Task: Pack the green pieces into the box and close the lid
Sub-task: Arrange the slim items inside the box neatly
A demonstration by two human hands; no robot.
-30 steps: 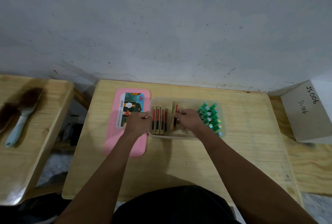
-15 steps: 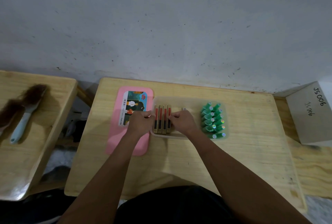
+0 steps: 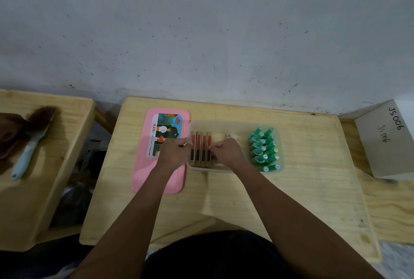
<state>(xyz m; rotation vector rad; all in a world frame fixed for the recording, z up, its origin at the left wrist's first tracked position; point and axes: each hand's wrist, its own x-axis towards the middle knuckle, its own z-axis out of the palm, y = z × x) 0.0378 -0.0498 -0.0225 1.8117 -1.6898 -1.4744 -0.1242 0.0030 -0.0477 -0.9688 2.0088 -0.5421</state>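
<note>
Inside the box, a bare gap lies between the red-and-gold pieces and the green pieces. The pink lid blocks the box's left side; the left hand and right hand flank the red-and-gold pieces. The table's near part lies open.

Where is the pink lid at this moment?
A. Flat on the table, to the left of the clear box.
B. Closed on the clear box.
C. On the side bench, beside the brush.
A: the pink lid lies flat on the table, left of the open clear box.

Wooden table — pink lid beside clear box on it.
</note>
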